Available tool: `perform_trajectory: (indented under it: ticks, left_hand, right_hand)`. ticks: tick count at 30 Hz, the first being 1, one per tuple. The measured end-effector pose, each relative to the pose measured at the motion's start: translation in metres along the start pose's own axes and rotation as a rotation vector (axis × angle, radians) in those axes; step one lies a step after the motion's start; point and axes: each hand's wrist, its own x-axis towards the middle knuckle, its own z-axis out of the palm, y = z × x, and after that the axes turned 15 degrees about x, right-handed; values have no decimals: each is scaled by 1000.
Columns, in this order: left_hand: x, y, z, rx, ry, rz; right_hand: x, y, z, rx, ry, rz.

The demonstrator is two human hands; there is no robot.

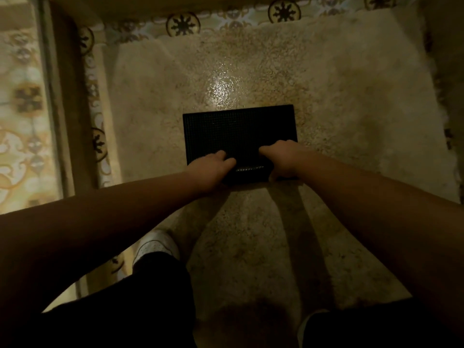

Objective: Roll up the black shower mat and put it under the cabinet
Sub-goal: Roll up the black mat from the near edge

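The black shower mat lies on the speckled beige shower floor in the middle of the head view. Its surface has a fine grid of studs. Its near edge is curled over into a thick roll between my hands. My left hand grips the left end of that roll, fingers curled over the top. My right hand grips the right end the same way. The far part of the mat is still flat on the floor.
A raised curb with patterned tiles borders the shower floor on the left and at the back. Patterned tiling lies beyond it on the left. My white shoe and dark trouser legs stand near the bottom edge.
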Motion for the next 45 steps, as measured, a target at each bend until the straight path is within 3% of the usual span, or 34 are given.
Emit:
perform_trajectory:
  ticks: [4, 6, 10, 15, 20, 25, 32, 39, 42, 45]
  left_hand:
    - [-1, 17, 6, 168, 89, -65]
    - [7, 8, -2, 80, 43, -63]
    - [16, -16, -9, -126, 0, -89]
    - [17, -18, -11, -258, -6, -122]
    - [12, -2, -2, 119, 100, -183]
    - [14, -12, -10, 129, 120, -152]
    - [16, -16, -10, -47, 95, -201]
    - [19, -21, -4, 44, 160, -128]
    - [17, -14, -3, 296, 188, -125]
    - [20, -11, -5, 333, 161, -142]
  right_hand:
    - [4, 4, -1, 40, -23, -1]
    - [-5, 10, 1, 50, 22, -52]
    - [-38, 24, 26, -13, 297, -167]
    - [-37, 12, 33, -42, 365, -128]
    - [-21, 18, 12, 106, 294, -101]
    - [0, 18, -13, 69, 178, -13]
    - [-28, 18, 44, -16, 469, -130]
    - [-5, 19, 37, -95, 459, -111]
    - [-3, 18, 30, -60, 459, -138]
    - [0, 16, 18, -2, 426, -121]
